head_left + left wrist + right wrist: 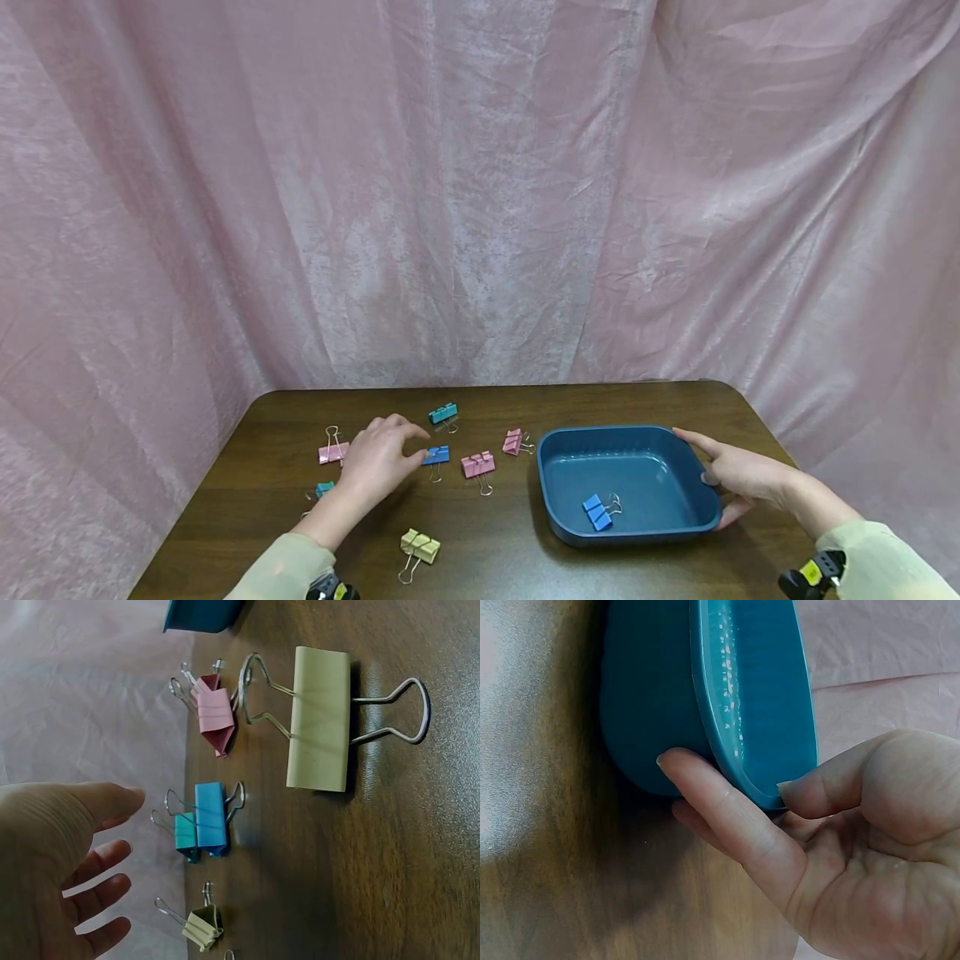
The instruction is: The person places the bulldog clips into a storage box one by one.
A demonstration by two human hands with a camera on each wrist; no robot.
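My left hand point(380, 457) hovers over the table with thumb and fingers spread apart and nothing between them. Just beyond its fingertips lies a blue binder clip point(437, 456), with a teal binder clip point(443, 413) farther back. In the left wrist view, the same blue clip point(211, 816) stands beside the hand's thumb side. At the right, my right hand point(746, 479) grips the right end of a blue tray point(558, 521). Its thumb rests over the rim while the fingers point(705, 791) lie along the outer wall. Another blue binder clip point(598, 512) lies inside the tray.
Two pink binder clips point(477, 465) lie between the left hand and the tray. A yellow binder clip point(420, 546) sits near the front. Another pink clip point(332, 452) and a partly hidden teal clip point(323, 489) are left of the hand. A pink curtain point(480, 208) hangs behind the table.
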